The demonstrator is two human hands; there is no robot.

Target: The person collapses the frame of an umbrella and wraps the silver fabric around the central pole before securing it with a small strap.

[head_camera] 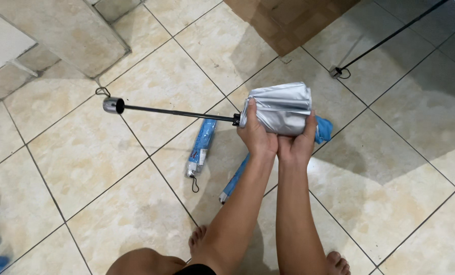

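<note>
Both hands grip the folded cloth of a silver umbrella (281, 108): the left hand (256, 135) is clenched around the bundle at the end nearest the shaft, and the right hand (300, 143) is clenched around the bundle just beside it, the two hands touching at the wrists. To gather such a bundle well, it seems best to keep the folds pressed flat and even under the palms, squeezing toward the shaft so the cloth does not spring loose, and to hold the rod in line with the bundle rather than bending it. From the left hand's grip the thin dark shaft (179, 112) runs straight out, away from the right hand, and ends well off in a round handle (113, 105) with a small loop, held above the tiled floor (135, 203). On the far side of the right hand a bit of blue cloth (323, 130) pokes out past the fingers. Below the grip, on the floor, lies a blue sleeve (201, 147) with a cord, and a second blue strip (233, 181) lies close to the left forearm. A second thin rod (390, 35) lies well apart, beyond the right hand.
</note>
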